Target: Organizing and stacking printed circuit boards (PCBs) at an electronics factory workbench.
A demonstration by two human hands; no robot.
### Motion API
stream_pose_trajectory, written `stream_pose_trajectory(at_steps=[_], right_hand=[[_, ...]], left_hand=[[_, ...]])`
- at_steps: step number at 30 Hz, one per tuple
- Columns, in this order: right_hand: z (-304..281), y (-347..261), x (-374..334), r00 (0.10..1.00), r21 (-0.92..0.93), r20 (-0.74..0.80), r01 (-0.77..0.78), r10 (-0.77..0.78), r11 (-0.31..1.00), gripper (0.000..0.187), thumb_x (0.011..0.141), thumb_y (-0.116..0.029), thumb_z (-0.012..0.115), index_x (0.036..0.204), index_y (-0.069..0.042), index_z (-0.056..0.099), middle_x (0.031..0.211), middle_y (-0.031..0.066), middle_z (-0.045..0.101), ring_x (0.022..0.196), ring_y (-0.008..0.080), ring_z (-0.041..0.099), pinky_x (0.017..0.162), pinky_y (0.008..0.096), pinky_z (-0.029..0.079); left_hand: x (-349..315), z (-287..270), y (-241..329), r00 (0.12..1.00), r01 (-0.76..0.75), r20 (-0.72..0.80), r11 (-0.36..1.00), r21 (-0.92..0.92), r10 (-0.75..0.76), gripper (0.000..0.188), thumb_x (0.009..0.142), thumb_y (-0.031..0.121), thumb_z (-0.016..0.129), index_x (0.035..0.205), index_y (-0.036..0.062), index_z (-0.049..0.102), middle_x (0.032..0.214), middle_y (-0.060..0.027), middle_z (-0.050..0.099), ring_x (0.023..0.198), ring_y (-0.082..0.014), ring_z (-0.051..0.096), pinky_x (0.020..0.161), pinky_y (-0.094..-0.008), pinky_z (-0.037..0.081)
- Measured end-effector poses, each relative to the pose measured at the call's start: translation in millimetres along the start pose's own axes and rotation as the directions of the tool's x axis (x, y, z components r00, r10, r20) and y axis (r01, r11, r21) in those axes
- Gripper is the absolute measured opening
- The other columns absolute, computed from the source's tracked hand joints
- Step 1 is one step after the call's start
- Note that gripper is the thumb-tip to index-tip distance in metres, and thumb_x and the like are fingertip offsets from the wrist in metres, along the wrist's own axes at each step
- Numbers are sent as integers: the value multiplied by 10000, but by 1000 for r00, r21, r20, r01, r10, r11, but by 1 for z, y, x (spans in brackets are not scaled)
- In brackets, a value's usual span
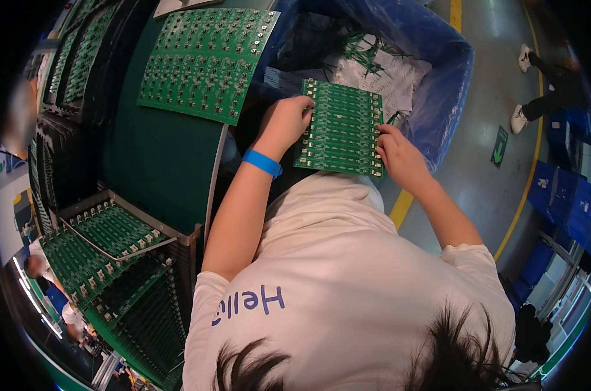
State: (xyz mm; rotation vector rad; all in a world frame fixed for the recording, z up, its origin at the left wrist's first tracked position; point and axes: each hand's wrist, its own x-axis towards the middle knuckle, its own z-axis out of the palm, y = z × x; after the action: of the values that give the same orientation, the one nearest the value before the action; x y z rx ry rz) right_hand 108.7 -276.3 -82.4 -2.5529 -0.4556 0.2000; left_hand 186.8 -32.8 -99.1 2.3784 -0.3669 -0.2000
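Note:
A green circuit board panel (340, 130) with rows of white connectors along both sides is held out in front of me. My left hand (284, 122) grips its left edge near the top corner, a blue band round the wrist. Fingers of my right hand (400, 153) are closed on its right edge, about midway down. Just beyond the panel, a bin (461, 72) lined with blue plastic holds crumpled paper (393, 85) and thin green strips (367, 57).
On the green bench (158, 156) to my left lies a larger circuit board panel (204, 65), overhanging its edge. A rack (185, 238) of stacked boards stands at near left, black racks (61, 153) farther off. At right, a person's legs (536, 107) show on the walkway.

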Motion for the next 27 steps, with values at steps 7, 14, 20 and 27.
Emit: stream_pose_trajectory(at_steps=[7, 14, 20, 27], right_hand=[[0, -1, 4, 967, 444, -137, -135, 216, 886, 228, 762, -106, 597, 948, -53, 474, 1187, 160, 470, 975, 325, 534, 783, 356, 457], [3, -2, 9, 997, 139, 20, 71, -74, 988, 204, 729, -77, 638, 892, -46, 518, 1227, 175, 440, 1068, 338, 484, 882, 354, 412], [20, 4, 24, 999, 104, -13, 52, -51, 993, 147, 747, -60, 600, 853, -24, 504, 1209, 184, 440, 1069, 360, 463, 873, 392, 406], [13, 11, 21, 999, 179, 2, 42, -43, 983, 133, 772, -62, 570, 876, -22, 497, 1216, 196, 435, 1016, 344, 493, 839, 380, 414]], left_hand=[[6, 1, -8, 999, -13, 42, 988, 152, 7, 87, 733, 75, 615, 806, 32, 597, 732, -153, 608, 703, -327, 591, 622, -394, 474], [19, -3, -32, 958, -277, -22, 943, 185, 286, 58, 758, 88, 553, 783, 38, 536, 691, -146, 580, 693, -329, 576, 605, -431, 458], [32, -4, -21, 988, -142, -41, 978, 151, 150, 100, 752, 61, 556, 848, 51, 529, 706, -133, 586, 702, -311, 581, 609, -405, 463], [35, 12, -35, 970, -221, -32, 933, 284, 240, 86, 708, 10, 493, 765, 39, 549, 737, -129, 563, 753, -314, 566, 644, -393, 479]])
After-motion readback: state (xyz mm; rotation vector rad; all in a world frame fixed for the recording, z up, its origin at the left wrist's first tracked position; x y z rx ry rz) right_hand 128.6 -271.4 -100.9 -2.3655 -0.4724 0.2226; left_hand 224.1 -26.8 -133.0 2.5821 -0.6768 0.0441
